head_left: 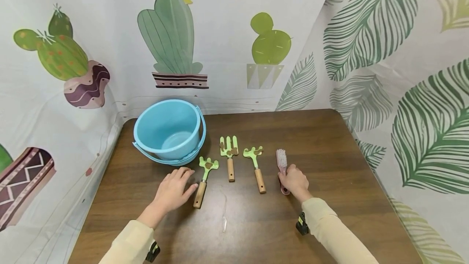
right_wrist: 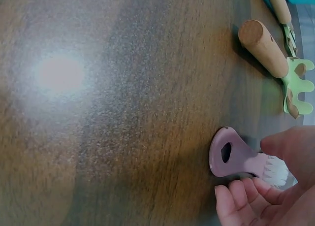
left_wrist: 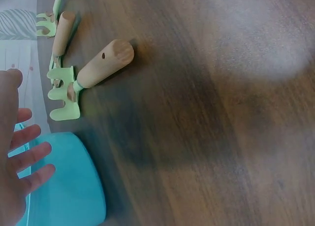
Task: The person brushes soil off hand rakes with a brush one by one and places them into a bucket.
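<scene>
At the right of the head view, my right hand grips the handle of a pink brush with white bristles. In the right wrist view the thumb and fingers lie on either side of the brush handle. My left hand is held with loosely spread fingers and holds nothing. It is nearest to a green hand rake with a wooden handle. Next to that lie a green hand fork and a second green hand rake. Brown patches mark all three heads.
A light blue bucket with its handle lowered stands at the table's back left, just beyond my left hand. The brown wooden table meets a fabric backdrop printed with cacti and leaves. A shiny streak shows near the table's middle.
</scene>
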{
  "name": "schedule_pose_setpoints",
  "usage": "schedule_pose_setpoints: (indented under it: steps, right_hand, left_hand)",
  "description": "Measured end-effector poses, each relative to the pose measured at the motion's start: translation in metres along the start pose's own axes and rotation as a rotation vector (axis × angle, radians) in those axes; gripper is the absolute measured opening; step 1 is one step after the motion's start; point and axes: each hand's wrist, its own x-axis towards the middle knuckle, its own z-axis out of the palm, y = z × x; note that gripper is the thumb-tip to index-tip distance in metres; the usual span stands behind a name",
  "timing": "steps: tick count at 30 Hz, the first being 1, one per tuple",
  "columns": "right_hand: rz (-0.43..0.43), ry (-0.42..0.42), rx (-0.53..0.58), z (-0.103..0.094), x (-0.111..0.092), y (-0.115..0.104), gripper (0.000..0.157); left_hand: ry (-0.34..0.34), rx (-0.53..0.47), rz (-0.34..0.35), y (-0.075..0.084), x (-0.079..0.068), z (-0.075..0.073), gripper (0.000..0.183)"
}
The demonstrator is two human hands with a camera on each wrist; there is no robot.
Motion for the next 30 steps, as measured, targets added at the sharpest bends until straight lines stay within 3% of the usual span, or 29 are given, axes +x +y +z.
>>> schedule_pose_setpoints:
  steps: [18, 30]
  right_hand:
    - [0.058, -0.039, -0.039, 0.0020, 0.0041, -0.0023, 0.041]
    - [0.071, -0.063, -0.004, -0.0003, 0.0056, -0.0006, 0.040]
  left_hand:
    - [-0.032, 0.004, -0.026, -0.0005, -0.0034, 0.0069, 0.042]
    - [-0.039, -0.003, -0.034, 0.0006, -0.0044, 0.0062, 0.040]
